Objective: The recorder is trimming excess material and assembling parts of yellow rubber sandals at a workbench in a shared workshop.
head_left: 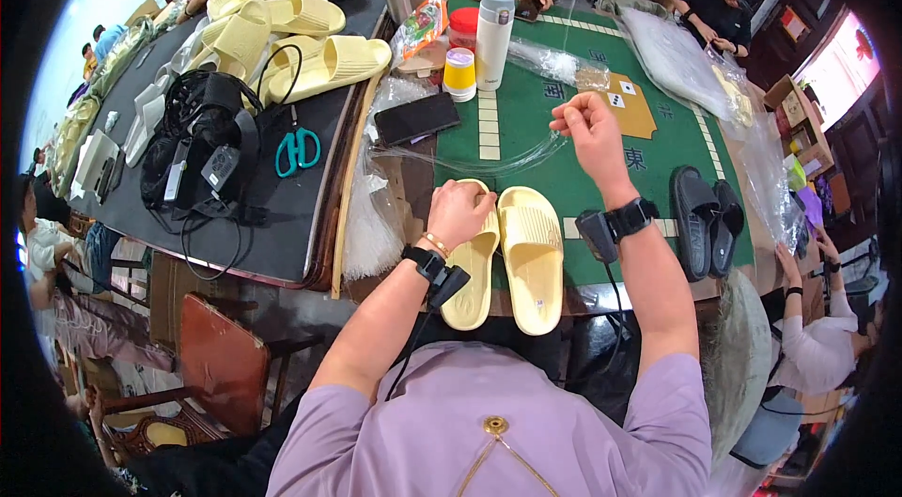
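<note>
Beyond my shirt (423, 431), left hand (460, 213) curls on slipper (470, 286), grip unclear; right hand (584, 126) pinches strands (528, 160). Tugging could tangle them.

A pale lilac, short-sleeved fabric top (413, 431) bears a round gold ornament (495, 425) and thin gold chain (526, 465). Beyond the top's left sleeve are a slim gold-toned bracelet (436, 241) and boxy black wrist device (448, 286), strapped and cabled; beyond its right, a matching black unit (598, 235).

Teal scissors (296, 149), black phone (417, 118), yellow-and-white cup (459, 76), white bottle (492, 46).
</note>
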Action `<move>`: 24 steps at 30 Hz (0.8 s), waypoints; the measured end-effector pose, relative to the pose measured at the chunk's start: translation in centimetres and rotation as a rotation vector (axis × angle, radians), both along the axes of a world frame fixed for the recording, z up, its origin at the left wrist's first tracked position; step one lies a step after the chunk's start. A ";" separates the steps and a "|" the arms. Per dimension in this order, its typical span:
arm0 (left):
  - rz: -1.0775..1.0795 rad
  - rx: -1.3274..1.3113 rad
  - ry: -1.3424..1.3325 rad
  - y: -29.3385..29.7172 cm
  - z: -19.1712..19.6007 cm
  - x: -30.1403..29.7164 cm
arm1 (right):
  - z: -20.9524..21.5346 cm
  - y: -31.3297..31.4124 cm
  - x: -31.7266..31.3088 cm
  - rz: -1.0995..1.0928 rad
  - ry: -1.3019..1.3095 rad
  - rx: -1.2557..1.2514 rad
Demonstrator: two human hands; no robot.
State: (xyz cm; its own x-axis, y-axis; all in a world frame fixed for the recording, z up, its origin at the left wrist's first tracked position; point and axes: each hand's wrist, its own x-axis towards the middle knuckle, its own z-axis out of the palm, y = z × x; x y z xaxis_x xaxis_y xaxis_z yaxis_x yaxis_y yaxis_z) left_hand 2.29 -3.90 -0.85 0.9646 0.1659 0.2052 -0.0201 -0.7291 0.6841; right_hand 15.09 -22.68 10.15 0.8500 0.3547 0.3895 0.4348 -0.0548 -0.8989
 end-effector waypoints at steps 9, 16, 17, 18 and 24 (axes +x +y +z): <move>0.005 0.019 -0.372 1.2 2.7 -2.4 | -1.3 -2.9 -8.6 0.041 -0.292 -0.468; -0.285 -0.623 0.128 1.4 6.6 -8.0 | -3.4 -4.5 -13.3 0.167 -0.349 -0.605; -0.284 -0.628 0.143 1.6 7.1 -8.5 | -3.6 -4.6 -14.0 0.197 -0.372 -0.584; -0.295 -0.682 0.182 1.7 7.4 -9.1 | -3.8 -4.7 -14.5 0.208 -0.382 -0.568; -0.238 -0.900 0.276 2.5 8.3 -11.5 | -4.6 -4.9 -16.8 0.268 -0.449 -0.606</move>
